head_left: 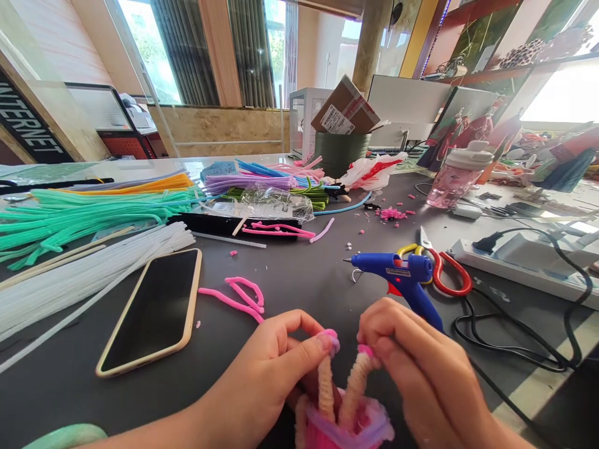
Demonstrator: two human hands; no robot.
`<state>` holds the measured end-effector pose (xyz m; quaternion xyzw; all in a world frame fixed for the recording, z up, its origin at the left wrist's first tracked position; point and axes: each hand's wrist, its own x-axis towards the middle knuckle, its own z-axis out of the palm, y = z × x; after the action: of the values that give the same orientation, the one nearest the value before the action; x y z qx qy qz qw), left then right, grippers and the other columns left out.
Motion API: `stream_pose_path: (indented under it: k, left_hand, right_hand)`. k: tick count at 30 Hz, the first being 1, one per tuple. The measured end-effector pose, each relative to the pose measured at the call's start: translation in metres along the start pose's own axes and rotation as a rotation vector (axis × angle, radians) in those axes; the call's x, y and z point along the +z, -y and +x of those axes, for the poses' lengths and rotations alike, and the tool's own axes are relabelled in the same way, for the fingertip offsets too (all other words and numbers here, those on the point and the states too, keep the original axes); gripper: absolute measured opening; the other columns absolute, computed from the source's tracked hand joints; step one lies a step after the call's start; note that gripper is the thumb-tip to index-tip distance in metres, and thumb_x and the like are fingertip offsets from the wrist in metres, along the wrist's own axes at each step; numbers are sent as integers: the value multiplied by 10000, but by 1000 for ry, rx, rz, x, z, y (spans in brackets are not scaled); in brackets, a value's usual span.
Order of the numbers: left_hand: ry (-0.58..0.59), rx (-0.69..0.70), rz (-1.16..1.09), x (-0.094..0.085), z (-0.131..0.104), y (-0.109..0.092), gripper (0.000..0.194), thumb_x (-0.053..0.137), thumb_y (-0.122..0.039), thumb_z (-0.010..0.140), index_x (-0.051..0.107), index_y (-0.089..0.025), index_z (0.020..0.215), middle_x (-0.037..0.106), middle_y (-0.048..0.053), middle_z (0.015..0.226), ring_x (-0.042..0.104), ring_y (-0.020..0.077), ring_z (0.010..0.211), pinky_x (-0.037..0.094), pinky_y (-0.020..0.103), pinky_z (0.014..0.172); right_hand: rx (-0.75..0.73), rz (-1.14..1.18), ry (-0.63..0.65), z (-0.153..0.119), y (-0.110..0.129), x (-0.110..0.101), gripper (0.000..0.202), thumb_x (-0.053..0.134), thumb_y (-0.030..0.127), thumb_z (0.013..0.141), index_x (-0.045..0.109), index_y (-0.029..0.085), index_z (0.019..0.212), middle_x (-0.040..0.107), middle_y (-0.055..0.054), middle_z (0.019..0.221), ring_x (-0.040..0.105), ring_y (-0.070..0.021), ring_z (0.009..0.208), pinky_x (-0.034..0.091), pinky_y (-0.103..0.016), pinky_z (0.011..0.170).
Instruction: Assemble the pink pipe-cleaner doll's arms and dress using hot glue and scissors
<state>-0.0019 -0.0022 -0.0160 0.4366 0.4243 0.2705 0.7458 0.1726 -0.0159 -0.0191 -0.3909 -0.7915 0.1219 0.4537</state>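
Note:
Low in the head view is a pipe-cleaner doll [346, 430] with a pink and purple frilled part, looking like a skirt turned upward. Two beige wrapped stalks, like legs, rise from it and end in pink tips. Thumb and finger of my left hand [285, 368] pinch the pink and purple tip of the left stalk [326, 386]. My right hand [416, 368] has its fingers closed at the pink tip of the right stalk [354, 386]; its fingertips are partly hidden. A bent pink pipe cleaner [243, 296] lies just beyond my left hand.
A blue glue gun [397, 268] and red-and-yellow scissors [452, 274] lie beyond my right hand, near a power strip [515, 268] and black cables. At left are a phone [152, 312], white pipe cleaners [107, 268] and green ones [93, 212]. A pink bottle [456, 178] stands back right.

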Motion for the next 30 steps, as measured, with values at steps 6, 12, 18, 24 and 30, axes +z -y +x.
stream_pose_path:
  k: [6, 12, 18, 24, 30]
  left_hand:
    - [-23, 16, -32, -3, -2, -2, 359, 585, -524, 734, 516, -172, 740, 614, -20, 531, 613, 126, 536, 427, 170, 469]
    - [-6, 30, -6, -1, -2, -3, 371, 468, -544, 806, 508, -179, 752, 646, 3, 557, 635, 148, 557, 434, 197, 503]
    - [25, 64, 14, 0, -2, -1, 381, 445, -546, 820, 502, -177, 743, 679, 43, 581, 585, 127, 516, 423, 196, 495]
    - [12, 58, -1, 0, -3, 2, 372, 492, -542, 799, 518, -173, 763, 658, 33, 588, 578, 133, 532, 410, 184, 461]
    - [30, 75, 45, 2, -3, 4, 305, 488, -487, 830, 509, -185, 797, 609, -10, 535, 511, 95, 420, 392, 185, 439]
  right_hand:
    - [2, -6, -88, 1, 1, -7, 151, 461, 129, 891, 496, 225, 780, 570, 30, 684, 565, -92, 623, 461, -174, 551]
    - [-121, -102, -56, 7, 5, -8, 105, 609, 96, 795, 588, 199, 790, 659, 6, 728, 601, -85, 604, 496, -157, 566]
    - [-135, -96, -22, 10, 3, -2, 112, 638, 102, 768, 584, 181, 709, 636, 3, 661, 575, -102, 575, 498, -200, 530]
    - [-155, -133, -17, 7, 1, 1, 59, 632, 121, 789, 619, 171, 760, 646, -10, 687, 581, -113, 610, 504, -211, 551]
    - [-219, -158, 18, 7, 4, 0, 139, 530, 59, 824, 613, 170, 814, 646, -41, 746, 578, -130, 649, 521, -243, 607]
